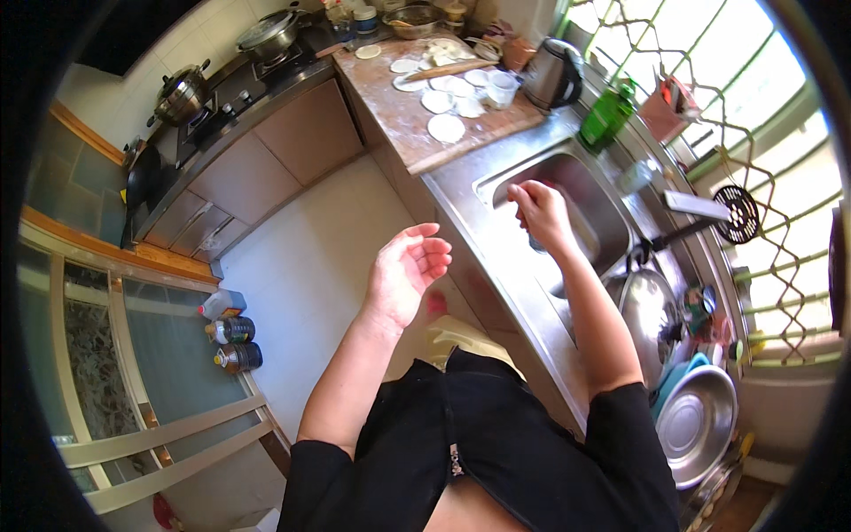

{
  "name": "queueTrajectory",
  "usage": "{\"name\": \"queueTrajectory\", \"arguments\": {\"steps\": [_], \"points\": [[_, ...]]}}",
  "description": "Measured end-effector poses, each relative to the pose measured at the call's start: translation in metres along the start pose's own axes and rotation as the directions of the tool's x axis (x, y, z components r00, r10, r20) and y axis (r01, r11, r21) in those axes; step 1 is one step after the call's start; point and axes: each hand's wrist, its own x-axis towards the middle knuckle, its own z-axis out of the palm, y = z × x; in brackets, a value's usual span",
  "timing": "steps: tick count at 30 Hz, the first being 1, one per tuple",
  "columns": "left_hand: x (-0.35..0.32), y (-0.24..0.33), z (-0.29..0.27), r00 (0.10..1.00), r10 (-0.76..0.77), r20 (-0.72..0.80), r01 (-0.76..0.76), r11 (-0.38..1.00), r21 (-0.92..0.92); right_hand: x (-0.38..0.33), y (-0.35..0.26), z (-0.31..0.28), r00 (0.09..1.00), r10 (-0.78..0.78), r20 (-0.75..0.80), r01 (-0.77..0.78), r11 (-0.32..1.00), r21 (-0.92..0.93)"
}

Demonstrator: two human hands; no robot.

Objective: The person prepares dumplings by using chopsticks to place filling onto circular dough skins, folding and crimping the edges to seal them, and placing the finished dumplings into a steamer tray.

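Observation:
My left hand [409, 273] is in the air over the floor, left of the counter edge. Its palm is turned up, with the fingers loosely bent and apart, and it holds nothing. My right hand [542, 215] is over the steel sink [581, 164], its fingers curled closed. A small dark bluish shape shows just under that hand; whether it is held or lies in the sink is unclear. Beyond the sink, a floury wooden board [390, 106] carries several round dough wrappers [446, 129], a rolling pin [452, 69] and a clear plastic cup [502, 89].
An electric kettle [551, 75] and a green bottle [607, 117] stand behind the sink. A black slotted turner [737, 215], a pot lid [647, 319] and a metal basin [698, 426] are at the right. Pots [182, 96] sit on the stove; bottles [232, 331] stand on the floor at left.

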Motion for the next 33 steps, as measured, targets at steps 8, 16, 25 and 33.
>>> {"name": "queueTrajectory", "arguments": {"steps": [8,16,25,33], "points": [[0.151,0.09,-0.082,0.989,-0.05,-0.141,0.095,0.939,0.33,0.219,0.085,0.125,0.95,0.021,-0.312,-0.109,0.957,-0.268],[0.33,0.113,-0.103,0.968,-0.182,-0.175,0.252,0.66,0.708,0.258,0.092,0.152,0.934,0.304,-0.189,-0.357,0.831,-0.427],[0.425,0.168,-0.098,0.77,-0.495,0.402,0.277,0.828,0.487,0.275,-0.012,0.172,0.934,0.344,-0.099,-0.251,0.827,0.504],[0.496,0.271,-0.104,0.668,-0.654,0.357,0.443,0.734,0.515,0.382,-0.074,0.222,0.925,0.278,-0.26,-0.264,0.96,0.088]]}}
